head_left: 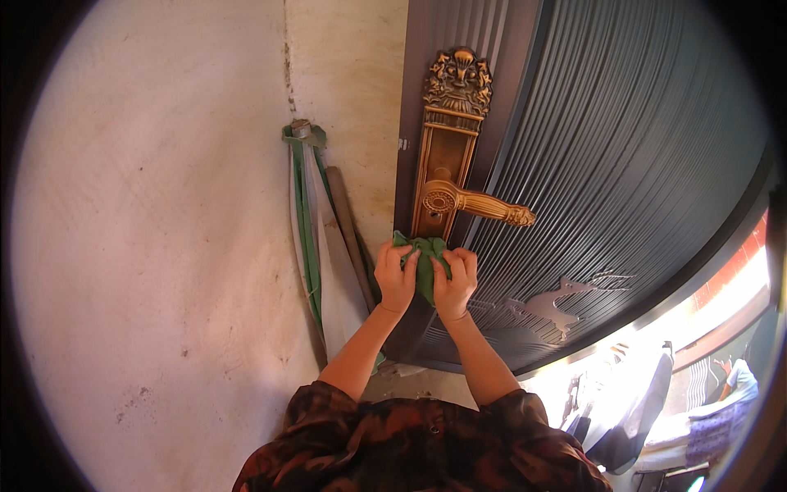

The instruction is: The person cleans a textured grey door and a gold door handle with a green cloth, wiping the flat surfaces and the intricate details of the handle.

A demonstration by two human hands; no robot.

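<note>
My left hand (396, 277) and my right hand (454, 280) both grip a bunched green cloth (425, 273), its lower end hanging between them. The cloth is just below the foot of an ornate bronze-coloured door handle plate (452, 144); whether it touches the plate I cannot tell. At the plate's top is a sculpted animal-like head (460, 83). A lever handle (486, 204) points right above my hands, over a partly hidden keyhole. The plate is fixed to a dark grey door (590, 154) with ribbed panelling and a deer figure (556, 304).
Left of the door a wooden pole (350, 234) and a folded white-and-green fabric bundle (305, 227) lean against the pale, stained wall (166, 215). Past the door's edge, at lower right, are a bright area with hanging fabric (633, 412) and a person (738, 381) in light clothing.
</note>
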